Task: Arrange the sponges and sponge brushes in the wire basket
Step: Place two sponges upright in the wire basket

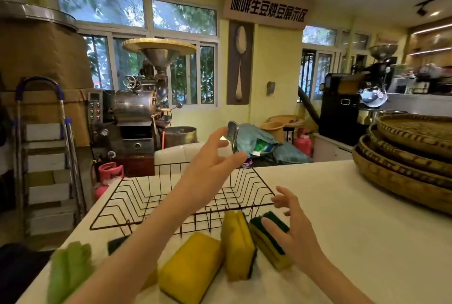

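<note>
The black wire basket (115,203) stands with nothing in it on the white counter (354,218). In front of it lie a flat yellow sponge (190,269), a yellow sponge on its edge (237,245) and a tilted green-topped sponge (269,242). My right hand (296,232) rests on that tilted sponge, thumb on its green face, fingers spread. My left hand (212,159) reaches over the basket, fingers apart around a shiny metal piece (232,133); a grip cannot be made out. A dark green sponge (116,242) is partly hidden by my left arm. A fuzzy green item (69,274) lies at the near left.
Stacked woven trays (411,157) fill the counter's right side. Behind the counter are a coffee roaster (137,112), a stepladder (46,157), pink gas cylinders (110,174) and blue bags (256,142). The counter's left edge runs close to the basket.
</note>
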Demonstrator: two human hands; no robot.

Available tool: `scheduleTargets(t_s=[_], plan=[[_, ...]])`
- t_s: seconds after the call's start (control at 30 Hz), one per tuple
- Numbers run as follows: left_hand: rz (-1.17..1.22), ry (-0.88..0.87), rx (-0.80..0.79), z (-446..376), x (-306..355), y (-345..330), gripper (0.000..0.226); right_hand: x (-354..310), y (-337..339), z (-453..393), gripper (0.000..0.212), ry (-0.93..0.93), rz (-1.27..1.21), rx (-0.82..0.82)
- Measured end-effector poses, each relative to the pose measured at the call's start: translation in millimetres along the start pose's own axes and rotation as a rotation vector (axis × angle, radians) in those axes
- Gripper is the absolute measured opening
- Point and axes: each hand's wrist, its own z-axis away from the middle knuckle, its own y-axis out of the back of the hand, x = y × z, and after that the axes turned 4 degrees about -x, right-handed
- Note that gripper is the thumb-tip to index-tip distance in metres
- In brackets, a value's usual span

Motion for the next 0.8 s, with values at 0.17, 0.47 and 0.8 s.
scheduleTargets(t_s=[0.17,0.47,0.8], plan=[[-0.286,0.001,-0.024,21.2,-30.7,-43.7,0.059,5.9,-2.4,6.9,0.069,-0.07,0.14,-0.009],[-0.668,0.076,-0.144,42.1,-70.7,-68.6,0.052,4.7,-5.1,14.0,0.069,-0.052,0.294,-0.06],[-0.759,0.108,-0.294,46.2,-77.4,-67.8,0.06,4.2,0.0,12.9,0.053,-0.164,0.324,-0.174]])
